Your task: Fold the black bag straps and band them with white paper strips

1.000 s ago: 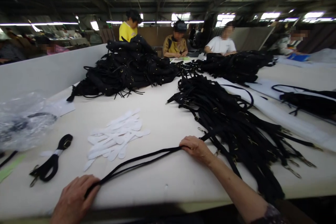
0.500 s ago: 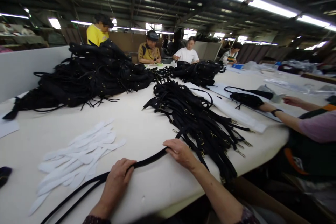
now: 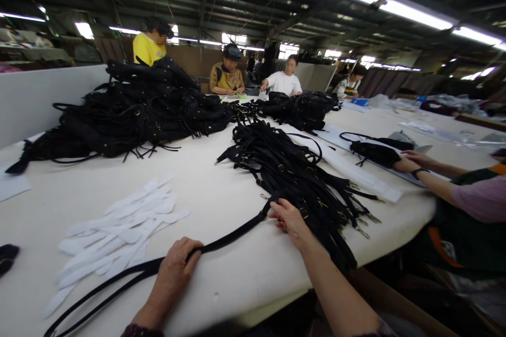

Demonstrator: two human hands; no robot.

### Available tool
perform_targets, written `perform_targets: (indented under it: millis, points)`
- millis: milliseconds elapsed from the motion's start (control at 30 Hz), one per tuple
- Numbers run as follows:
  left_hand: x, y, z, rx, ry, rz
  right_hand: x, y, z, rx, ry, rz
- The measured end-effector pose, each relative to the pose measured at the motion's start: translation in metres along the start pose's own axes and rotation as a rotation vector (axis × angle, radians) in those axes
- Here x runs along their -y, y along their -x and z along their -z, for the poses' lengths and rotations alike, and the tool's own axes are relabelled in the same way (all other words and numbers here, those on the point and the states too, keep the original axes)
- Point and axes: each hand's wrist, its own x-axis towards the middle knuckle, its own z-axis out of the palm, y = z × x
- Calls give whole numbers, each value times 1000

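Note:
A long black strap (image 3: pixel 233 235) runs across the white table in front of me. My left hand (image 3: pixel 178 266) is closed round it, and a doubled length trails off to the lower left. Farther along the same strap, my right hand (image 3: pixel 291 222) has its curled fingertips pinching it. That point lies at the near edge of a heap of black straps (image 3: pixel 292 168) with brass-coloured clips and buckles. Left of my left hand lies a loose pile of white cut pieces (image 3: pixel 122 226).
Black bags (image 3: pixel 146 110) are heaped at the back left, with another bag pile (image 3: pixel 300 108) beyond the straps. At right, a co-worker's hands (image 3: pixel 411 162) handle a black bag (image 3: pixel 373 151). Several people work across the table (image 3: pixel 221 179).
My right hand has slid along the strap, away from my left hand and toward the heap. My left hand keeps its place. The co-worker's hands at right have come together by the bag.

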Motion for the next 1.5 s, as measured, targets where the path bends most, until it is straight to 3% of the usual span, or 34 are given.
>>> perform_targets:
  millis: [167, 367, 500, 600, 733, 833, 900, 967, 1033, 1100, 1167, 1267, 1400, 1500]
  points:
    - [-3, 3, 2, 16, -2, 2, 8, -7, -18, 55, 38, 27]
    - [-9, 9, 4, 56, -48, 20, 31, 6, -6, 153, 79, 193]
    - [-19, 8, 12, 42, -175, 76, 36, 33, 0, 375, 171, 450]
    - [-27, 3, 22, 18, -286, 126, 21, 48, 6, 525, 467, 471]
    - [-28, -2, 29, 6, -337, 193, 10, 52, 30, 475, 863, 470]
    - [-22, -3, 28, -1, -334, 207, 24, 54, 48, 461, 946, 443]
    - [-18, -4, 26, -1, -325, 205, 35, 60, 48, 450, 945, 509]
    - [-14, -5, 25, 4, -315, 199, 42, 70, 37, 478, 1003, 704]
    - [-10, -6, 25, 10, -300, 192, 40, 83, 17, 609, 1107, 918]
    - [-8, -7, 25, 15, -283, 187, 30, 96, -5, 751, 1170, 1021]
    - [-7, -8, 26, 17, -270, 177, 18, 106, -21, 816, 1210, 1024]
    - [-7, -7, 26, 14, -264, 154, 5, 114, -34, 811, 1274, 990]
    - [-6, -7, 26, 17, -260, 152, 8, 120, -44, 704, 1294, 955]
    - [-6, -8, 27, 18, -227, 156, 14, 119, -55, 607, 1153, 905]
